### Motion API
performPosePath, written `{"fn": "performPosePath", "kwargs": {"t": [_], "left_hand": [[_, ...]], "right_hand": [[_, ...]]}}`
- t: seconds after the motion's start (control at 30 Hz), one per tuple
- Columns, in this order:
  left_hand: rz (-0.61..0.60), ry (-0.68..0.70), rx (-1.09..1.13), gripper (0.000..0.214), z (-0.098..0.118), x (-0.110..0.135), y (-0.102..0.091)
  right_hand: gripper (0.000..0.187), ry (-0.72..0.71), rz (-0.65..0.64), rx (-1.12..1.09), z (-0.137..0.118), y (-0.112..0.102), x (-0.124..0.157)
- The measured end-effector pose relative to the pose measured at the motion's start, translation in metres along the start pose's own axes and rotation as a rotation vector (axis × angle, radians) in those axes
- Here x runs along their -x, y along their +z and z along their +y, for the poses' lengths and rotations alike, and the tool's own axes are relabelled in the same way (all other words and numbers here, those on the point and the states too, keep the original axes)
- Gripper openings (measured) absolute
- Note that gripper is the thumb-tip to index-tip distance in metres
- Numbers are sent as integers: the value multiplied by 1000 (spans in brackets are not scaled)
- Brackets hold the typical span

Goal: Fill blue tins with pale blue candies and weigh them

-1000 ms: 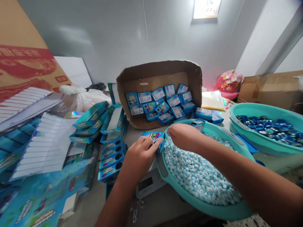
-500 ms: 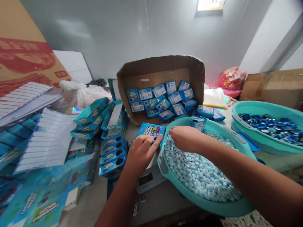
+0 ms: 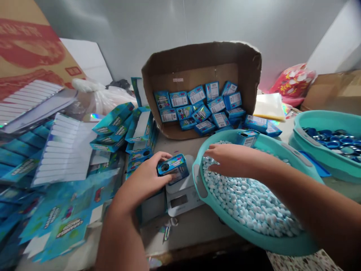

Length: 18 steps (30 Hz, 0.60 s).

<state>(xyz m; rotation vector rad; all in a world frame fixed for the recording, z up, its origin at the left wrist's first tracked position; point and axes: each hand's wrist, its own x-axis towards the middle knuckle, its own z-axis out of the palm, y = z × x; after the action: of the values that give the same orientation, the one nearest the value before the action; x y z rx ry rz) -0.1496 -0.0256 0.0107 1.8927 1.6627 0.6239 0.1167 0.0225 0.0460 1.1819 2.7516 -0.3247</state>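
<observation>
Teal basin of candies sat close, so your right hand lay in them; its grip, cannot tell. Scale just beside the rim. Left hand grip clamped the small blue box, hole up, on the scale; earlier you held it flat by the rim.

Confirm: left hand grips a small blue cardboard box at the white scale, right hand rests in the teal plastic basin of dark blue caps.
Wrong basin. The head view shows the right hand in the teal plastic basin of pale blue-white tablets; the dark blue caps lie in another basin, farther right. The left hand does grip the small blue cardboard box at the white scale.
</observation>
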Motion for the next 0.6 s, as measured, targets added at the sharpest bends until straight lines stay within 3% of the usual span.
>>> {"fn": "performPosePath", "kwargs": {"t": [0.1, 0.27, 0.33, 0.47, 0.6], "left_hand": [[104, 65, 88, 63, 3, 4, -1], [592, 194, -18, 22, 11, 10, -2], [711, 212, -30, 19, 12, 9, -2], [851, 182, 39, 22, 8, 6, 1], [909, 149, 2, 22, 6, 3, 2]], "right_hand": [[25, -49, -14, -2, 7, 4, -2], [24, -29, -25, -19, 17, 9, -9], [20, -4, -49, -9, 16, 9, -11], [16, 65, -89, 9, 11, 6, -11], [15, 107, -92, 24, 9, 4, -9]]}}
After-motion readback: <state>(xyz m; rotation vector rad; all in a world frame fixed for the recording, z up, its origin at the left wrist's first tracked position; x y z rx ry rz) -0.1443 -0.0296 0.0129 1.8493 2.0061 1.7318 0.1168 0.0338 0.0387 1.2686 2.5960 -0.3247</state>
